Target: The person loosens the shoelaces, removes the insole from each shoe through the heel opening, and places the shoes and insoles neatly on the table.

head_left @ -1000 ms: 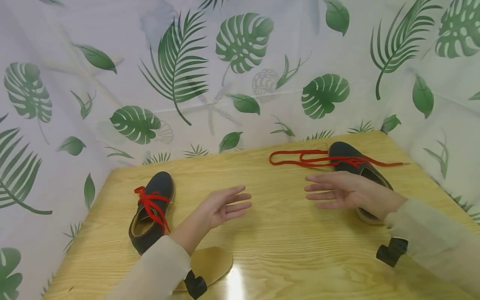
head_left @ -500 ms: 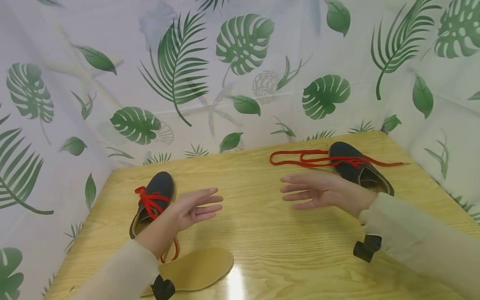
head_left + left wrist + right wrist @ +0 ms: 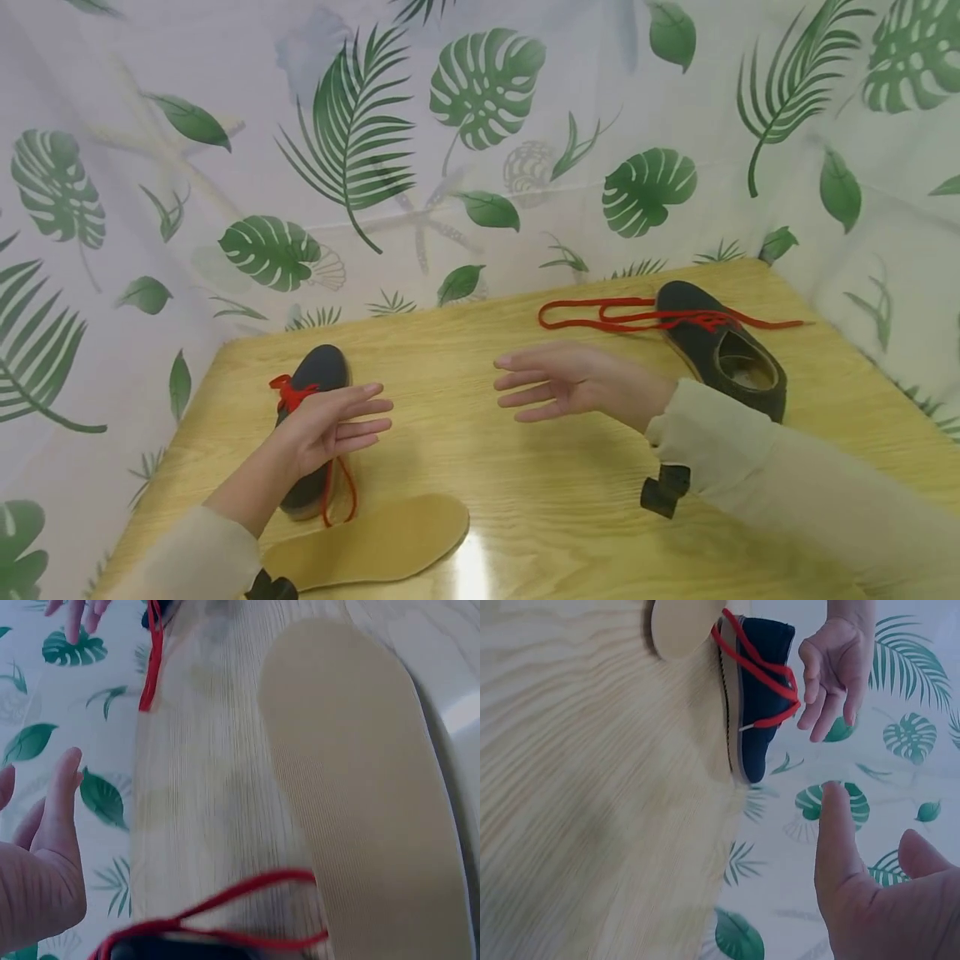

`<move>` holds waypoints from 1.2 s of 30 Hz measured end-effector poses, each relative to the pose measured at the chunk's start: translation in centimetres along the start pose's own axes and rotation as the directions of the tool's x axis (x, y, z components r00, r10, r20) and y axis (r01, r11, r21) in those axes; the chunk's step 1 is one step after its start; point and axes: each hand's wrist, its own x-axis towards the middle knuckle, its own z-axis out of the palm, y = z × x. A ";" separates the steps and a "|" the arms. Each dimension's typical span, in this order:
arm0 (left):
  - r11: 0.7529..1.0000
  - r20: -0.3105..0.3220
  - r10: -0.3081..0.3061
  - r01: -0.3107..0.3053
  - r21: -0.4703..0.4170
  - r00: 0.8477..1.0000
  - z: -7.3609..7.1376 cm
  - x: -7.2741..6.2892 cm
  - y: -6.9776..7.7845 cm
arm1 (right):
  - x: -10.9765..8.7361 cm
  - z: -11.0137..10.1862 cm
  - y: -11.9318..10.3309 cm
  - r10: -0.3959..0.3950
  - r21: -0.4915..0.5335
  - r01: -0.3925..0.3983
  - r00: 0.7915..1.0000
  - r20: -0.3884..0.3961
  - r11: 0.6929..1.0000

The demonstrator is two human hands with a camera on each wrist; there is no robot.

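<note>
In the head view my left hand (image 3: 326, 429) hovers over the left shoe, fingers extended and nothing held. That dark navy shoe (image 3: 322, 368) has red laces (image 3: 292, 393) tied in a bow, and the hand covers part of its opening. My right hand (image 3: 573, 383) is held above the middle of the table with straight fingers, also bare of any object. To its right lies the other navy shoe (image 3: 750, 367), its long red lace (image 3: 592, 325) spread loosely to the left. A tan insole (image 3: 375, 540) rests flat in front of the left shoe.
The wooden table (image 3: 480, 467) meets a leaf-printed cloth backdrop (image 3: 405, 167) at its back and sides. A black wrist camera (image 3: 663, 492) hangs under my right sleeve. Loose lace ends (image 3: 247, 885) reach the insole's edge in the left wrist view.
Both hands have moved left across the table, keeping their fingers extended. The right shoe's opening is now uncovered, while my left hand now covers more of the left shoe. The shoes and insole stay put.
</note>
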 end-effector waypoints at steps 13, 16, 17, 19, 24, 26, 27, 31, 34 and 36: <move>0.998 -0.009 -0.008 0.007 -0.068 1.000 -8.1 -3.8 -1.5 | 3.8 5.1 1.4 -0.006 -0.020 0.006 1.000 -0.004 1.000; 0.997 -0.026 0.007 -0.009 -0.077 1.000 -10.0 -4.3 -1.8 | 4.5 6.3 1.5 -0.001 0.004 0.001 1.000 -0.011 1.000; 0.997 -0.026 0.017 -0.019 -0.077 1.000 -10.7 -4.4 -1.9 | 4.7 6.7 1.5 0.000 0.012 0.000 1.000 -0.008 1.000; 0.996 -0.013 0.042 -0.043 -0.072 0.999 -11.8 -4.6 -2.1 | 5.1 7.4 1.5 -0.002 0.027 0.002 1.000 -0.007 1.000; 0.996 0.007 0.063 -0.062 -0.069 0.998 -14.3 -4.8 -2.7 | 5.7 9.5 1.7 -0.015 0.005 0.015 1.000 0.020 1.000; 0.997 0.005 0.050 -0.049 -0.063 0.999 -15.2 -4.9 -3.1 | 6.2 10.4 1.7 -0.028 -0.009 0.029 0.999 0.032 1.000; 0.997 0.008 0.047 -0.046 -0.059 0.999 -15.6 -5.0 -3.4 | 6.4 10.8 1.8 -0.034 -0.011 0.034 0.999 0.038 0.999; 0.998 0.020 0.015 -0.014 -0.060 1.000 -16.7 -5.2 -4.7 | 7.8 12.5 2.4 -0.028 0.006 0.028 0.999 0.046 1.000; 0.997 0.032 -0.007 0.009 -0.075 0.999 -16.9 -5.0 -5.5 | 8.9 13.4 3.1 0.011 0.046 -0.012 0.999 0.035 0.999; 0.996 0.033 -0.009 0.012 -0.087 0.999 -16.8 -4.6 -5.8 | 9.5 13.9 3.4 0.038 0.084 -0.039 0.999 0.013 0.996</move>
